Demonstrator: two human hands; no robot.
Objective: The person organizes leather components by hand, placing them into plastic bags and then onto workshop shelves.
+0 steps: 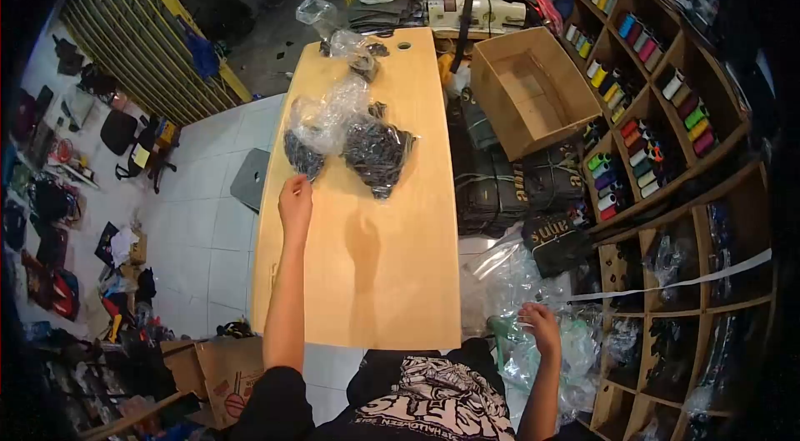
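Observation:
My left hand [295, 201] is over the left side of the light wooden table [400, 274], its fingertips close to the lower end of a clear plastic bag with dark items [305, 156]. Its fingers are curled together, and whether they pinch the plastic is too small to tell. To the right lies a larger plastic bag of dark pieces [377, 153]. Farther back, another clear bag [354, 49] rests near the table's far end. My right hand [542, 326] hangs right of the table above loose clear plastic [575, 349], fingers partly spread and holding nothing visible.
An open cardboard box [533, 95] stands right of the table's far end, above dark bundles [492, 191]. Shelves with thread spools [642, 91] line the right side. A grey stool [248, 180] stands at the table's left edge; a sewing machine [475, 12] is behind.

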